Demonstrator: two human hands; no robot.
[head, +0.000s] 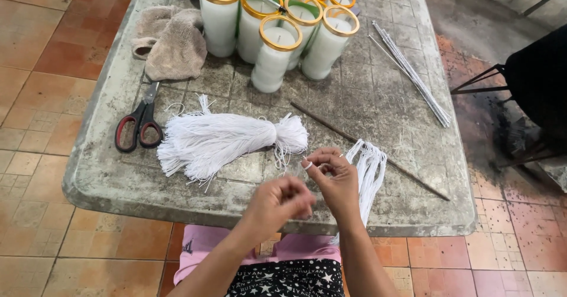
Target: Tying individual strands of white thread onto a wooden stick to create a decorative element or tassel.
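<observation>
The table [378, 96] is a worn grey slab with rounded corners, set over a terracotta tile floor [35, 54]; bare floor shows past its left and near edges.

At the far left of the slab a beige cloth [171, 43] lies crumpled. Just below it, red-handled scissors [137, 125] lie closed, blades pointing away from the person, handles toward the near-left corner. The surface between the scissors and the near edge is bare.

At centre, a thick bundle of white string [224, 140] lies flat, long axis left to right, tied near its right end, loose strands fanning at the left. Behind it stands a cluster of white candles in gold-rimmed glasses [277, 49].

The left hand [280, 202] hovers over the near table edge, forearm rising from the lap, fingers curled together in a pinch; what they hold is too fine to tell.

The right hand [336, 179] sits just beside it, fingers bent inward and closed on a smaller bunch of white strands [369, 173], which hangs over the hand and down past the table edge, long axis roughly vertical.

A thin dark rod [366, 149] runs diagonally toward the near-right corner. Farther right, a sheaf of thin white sticks [413, 78] lies on a similar diagonal. Beyond the right edge stands a black frame [531, 84].
</observation>
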